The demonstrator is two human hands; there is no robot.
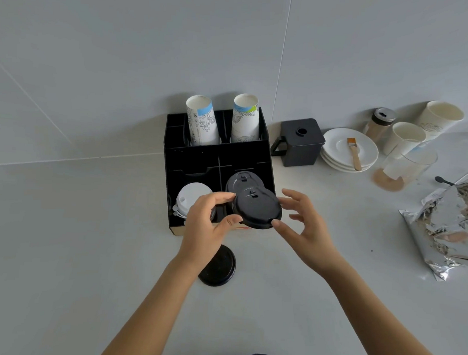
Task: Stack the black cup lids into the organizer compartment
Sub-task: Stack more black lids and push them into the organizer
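Black lid (257, 212) top up, tilted, left hand (206, 224) fingers gripping

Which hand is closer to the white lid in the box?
Left. The left hand is right beside the white lid, gripping the black lid. The right hand is across that black lid, farther away.

At frame centre, the left hand (208, 224) pinched a black lid (257, 208) by its left edge above the organizer (217, 155). The right hand (305, 228) was spread, thumb tip touching the lid's lower right rim. Another black lid (241, 179) sat in the front right compartment; a third lid (219, 266) lay on the counter (63, 250) below.
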